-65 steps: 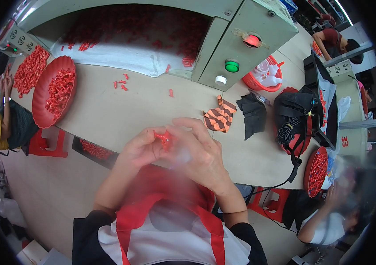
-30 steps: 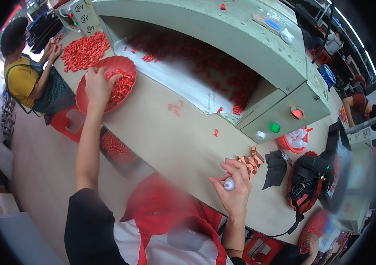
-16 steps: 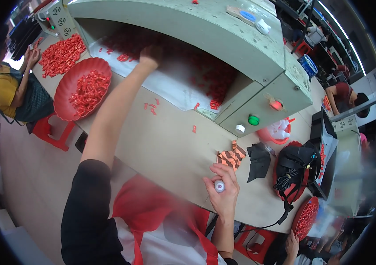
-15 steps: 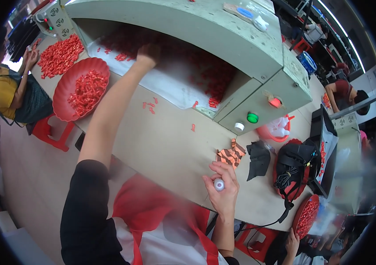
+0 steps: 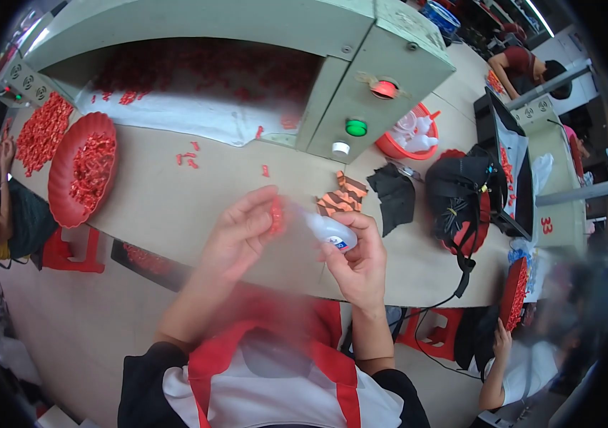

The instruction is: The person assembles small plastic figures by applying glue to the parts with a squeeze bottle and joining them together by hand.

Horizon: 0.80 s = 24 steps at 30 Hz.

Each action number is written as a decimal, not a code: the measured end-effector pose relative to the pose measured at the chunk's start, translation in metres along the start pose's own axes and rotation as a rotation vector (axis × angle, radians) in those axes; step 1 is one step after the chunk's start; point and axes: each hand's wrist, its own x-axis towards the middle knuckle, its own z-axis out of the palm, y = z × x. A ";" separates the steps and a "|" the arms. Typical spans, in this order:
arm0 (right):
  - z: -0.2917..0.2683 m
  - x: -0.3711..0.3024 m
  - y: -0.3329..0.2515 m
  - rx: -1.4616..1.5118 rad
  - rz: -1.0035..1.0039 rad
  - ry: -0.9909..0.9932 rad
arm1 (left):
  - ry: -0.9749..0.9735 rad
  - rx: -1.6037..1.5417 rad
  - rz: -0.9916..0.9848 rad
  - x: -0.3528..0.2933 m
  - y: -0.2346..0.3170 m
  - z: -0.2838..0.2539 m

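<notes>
Over the front of the bench, my left hand (image 5: pixel 238 232) pinches a small red plastic piece (image 5: pixel 277 216), slightly blurred. Facing it, my right hand (image 5: pixel 361 267) is closed around a small translucent squeeze bottle (image 5: pixel 335 232) with a blue-and-white label. The bottle's thin nozzle points left, close to the red piece; whether they touch I cannot tell. A crumpled orange-and-brown striped cloth (image 5: pixel 343 192) lies just beyond my right hand. On the bench beyond my left hand are several loose red pieces (image 5: pixel 188 158).
Ahead stands a pale green machine (image 5: pixel 332 93) with buttons; red pieces lie on white sheeting in its opening. A red scalloped tray (image 5: pixel 61 207) is at left. Rightward are black cloth (image 5: pixel 393 192), a red basket (image 5: pixel 429 151) of bottles and a black bag (image 5: pixel 461 192). Other people work on both sides.
My left hand has come back from inside the machine's opening with a red piece. The bottle in my right hand has tipped over toward the left. The head view has shifted.
</notes>
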 end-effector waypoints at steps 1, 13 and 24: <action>-0.003 -0.004 -0.001 -0.009 0.019 0.071 | -0.007 -0.006 -0.011 0.001 -0.004 0.006; -0.003 -0.022 -0.026 -0.501 -0.723 0.178 | 0.116 0.397 0.179 -0.010 -0.014 0.035; 0.004 -0.018 -0.026 -0.518 -0.717 0.161 | 0.100 0.401 0.204 -0.012 -0.009 0.032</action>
